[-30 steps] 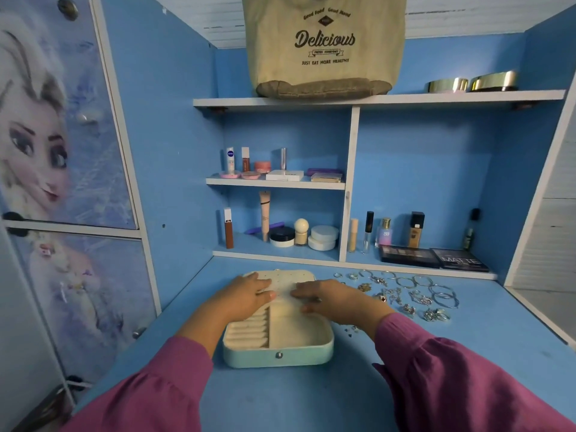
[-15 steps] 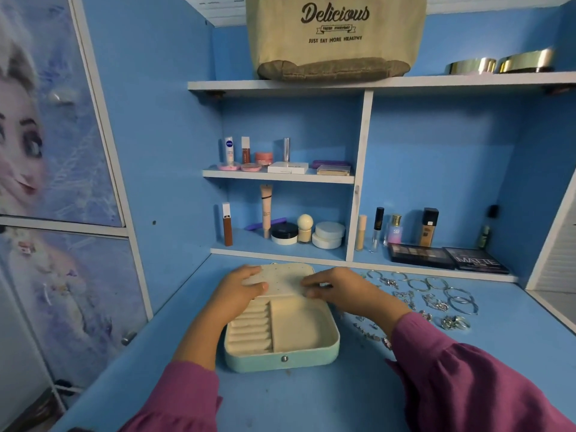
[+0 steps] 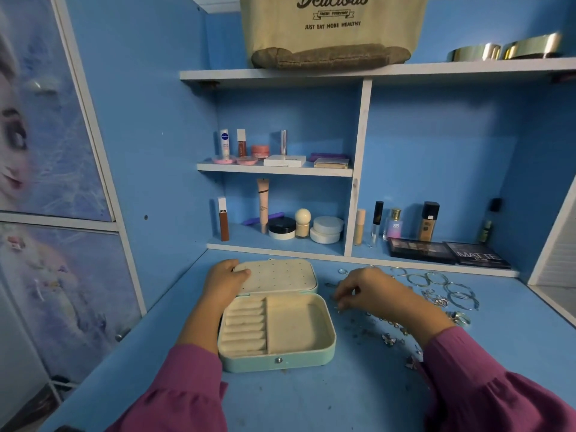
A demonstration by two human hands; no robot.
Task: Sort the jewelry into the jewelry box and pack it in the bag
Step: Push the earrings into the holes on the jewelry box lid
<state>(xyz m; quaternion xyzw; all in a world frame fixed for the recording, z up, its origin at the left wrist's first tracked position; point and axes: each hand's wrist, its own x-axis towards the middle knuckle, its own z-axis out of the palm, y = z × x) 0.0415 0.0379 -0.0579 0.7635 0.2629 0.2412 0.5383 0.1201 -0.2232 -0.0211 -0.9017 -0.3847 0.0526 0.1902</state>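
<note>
Having left the lid of the open mint-green, cream-lined jewelry box (image 3: pixel 277 319), right hand (image 3: pixel 378 296) now over scattered silver jewelry (image 3: pixel 436 294) on blue surface (image 3: pixel 311 400), grip curled, contents unclear; left hand (image 3: pixel 223 283) holding lid; sorting starts, beige canvas bag (image 3: pixel 330 29) shelved above.

Mint jewelry box (image 3: pixel 277 363) with cream lining, blue desk (image 3: pixel 311 400), magenta sleeves (image 3: pixel 174 388).
</note>
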